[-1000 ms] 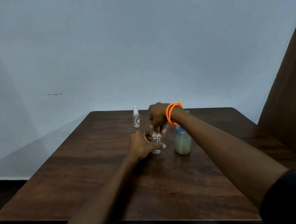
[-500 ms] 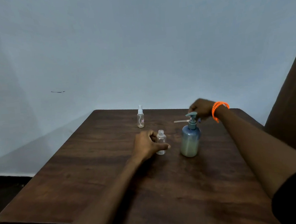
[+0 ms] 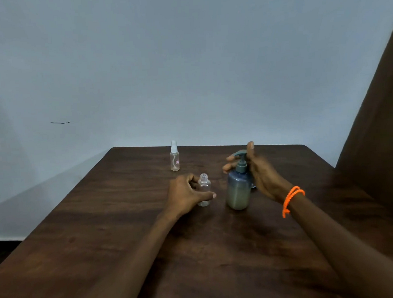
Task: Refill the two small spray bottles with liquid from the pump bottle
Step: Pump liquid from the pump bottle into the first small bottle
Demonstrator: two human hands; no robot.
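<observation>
A small clear spray bottle (image 3: 204,187) with its top off stands near the table's middle. My left hand (image 3: 186,194) grips it, thumb in front and fingers behind. Just to its right stands the blue-grey pump bottle (image 3: 238,189), partly filled with pale liquid. My right hand (image 3: 259,175), blurred, is spread beside and behind the pump head with fingers straight, not closed on it. A second small spray bottle (image 3: 174,156), capped, stands upright farther back.
The dark wooden table (image 3: 118,234) reaches a pale wall at its far edge. A brown panel (image 3: 382,123) rises at the right. An orange bracelet (image 3: 291,198) is on my right wrist.
My right hand took the sprayer top off the small bottle, carried it to the back right of the table, then came back to the pump bottle's head. My left hand kept holding the small bottle.
</observation>
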